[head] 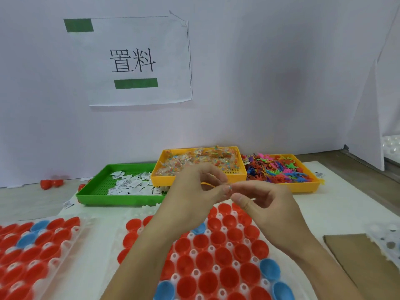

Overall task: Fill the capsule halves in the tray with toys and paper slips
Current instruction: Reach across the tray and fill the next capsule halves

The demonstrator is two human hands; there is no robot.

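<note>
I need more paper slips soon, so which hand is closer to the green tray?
Left. The left hand is just right of the green tray; the right hand is farther right.

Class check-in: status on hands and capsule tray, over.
Left hand and right hand pinch a small item together. Capsule halves below look empty. Nothing blocking.

White-covered table [337,204]: capsule trays [216,256], green tray [121,197], two yellow trays [199,177], cardboard [363,258].

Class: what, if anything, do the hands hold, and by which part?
Both hands, left and right, pinch one small item between fingertips; what it is, and which part, cannot be told.
</note>
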